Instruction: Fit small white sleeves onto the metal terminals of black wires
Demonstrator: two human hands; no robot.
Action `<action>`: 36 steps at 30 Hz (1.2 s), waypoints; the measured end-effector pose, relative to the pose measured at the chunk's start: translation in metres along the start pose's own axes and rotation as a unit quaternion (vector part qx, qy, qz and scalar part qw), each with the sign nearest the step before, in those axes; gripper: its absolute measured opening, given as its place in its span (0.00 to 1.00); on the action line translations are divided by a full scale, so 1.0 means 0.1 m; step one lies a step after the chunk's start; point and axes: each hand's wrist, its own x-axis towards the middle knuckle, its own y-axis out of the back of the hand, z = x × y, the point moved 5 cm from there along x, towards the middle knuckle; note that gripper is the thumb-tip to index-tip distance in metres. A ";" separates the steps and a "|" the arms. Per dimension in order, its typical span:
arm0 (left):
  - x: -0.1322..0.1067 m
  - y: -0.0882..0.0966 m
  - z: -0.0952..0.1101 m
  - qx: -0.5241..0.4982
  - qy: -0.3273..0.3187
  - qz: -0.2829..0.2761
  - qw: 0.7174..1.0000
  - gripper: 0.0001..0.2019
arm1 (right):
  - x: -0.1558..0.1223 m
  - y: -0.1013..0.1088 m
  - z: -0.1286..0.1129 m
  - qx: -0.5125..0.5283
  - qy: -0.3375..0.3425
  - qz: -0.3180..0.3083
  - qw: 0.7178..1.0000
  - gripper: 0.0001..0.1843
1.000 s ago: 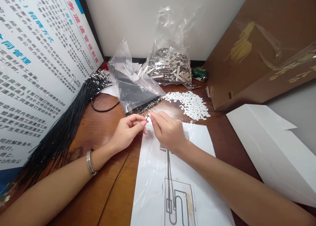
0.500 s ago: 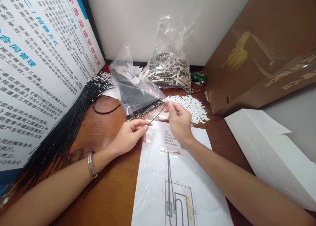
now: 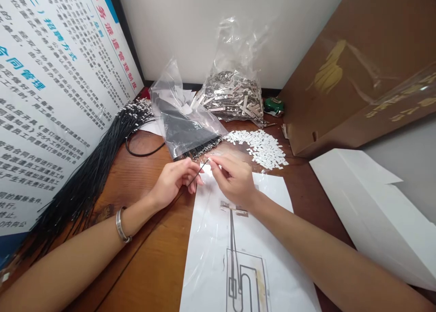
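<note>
A thin black cord (image 3: 200, 170) runs from the fingertips of my right hand (image 3: 235, 178) down through my left hand (image 3: 172, 180) and across the wood towards the lower left. My right thumb and forefinger pinch its upper end. A pale speck shows at that pinch, too small to tell from a fingernail. My left fingers are curled loosely around the cord a little lower down. Both hands are over the top of a printed drawing sheet (image 3: 209, 257). Just beyond them lie a pile of small white pieces (image 3: 267, 151) and a clear bag of black cords (image 3: 184, 126) with metal ends.
A clear bag of metal clips (image 3: 235, 96) stands by the wall, beside a green object (image 3: 273, 106). Leaning on the left board (image 3: 68, 76) is a bundle of black cords (image 3: 98, 166) with white tips. A brown carton (image 3: 340, 76) and white box (image 3: 371, 212) stand right.
My right hand has moved down and left, closer to my left hand. The cord's free length now trails visibly across the table to the lower left.
</note>
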 end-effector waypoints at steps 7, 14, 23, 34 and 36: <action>-0.01 0.00 0.02 0.019 -0.037 0.041 0.998 0.10 | -0.04 -0.07 -0.11 0.003 0.078 -0.050 0.996 0.12; 0.00 0.01 0.01 0.067 -0.028 0.061 0.995 0.11 | -0.05 -0.07 -0.09 -0.042 0.064 -0.040 0.996 0.12; 0.00 -0.01 0.04 0.106 -0.018 0.074 0.991 0.12 | -0.05 -0.08 -0.11 -0.067 0.083 -0.060 0.992 0.11; -0.03 -0.05 0.03 0.150 0.042 0.039 0.987 0.18 | -0.08 0.08 0.36 0.072 -0.320 0.121 0.937 0.16; -0.02 -0.05 0.05 0.159 0.058 0.029 0.985 0.19 | -0.12 0.08 0.47 0.106 -0.373 0.151 0.909 0.18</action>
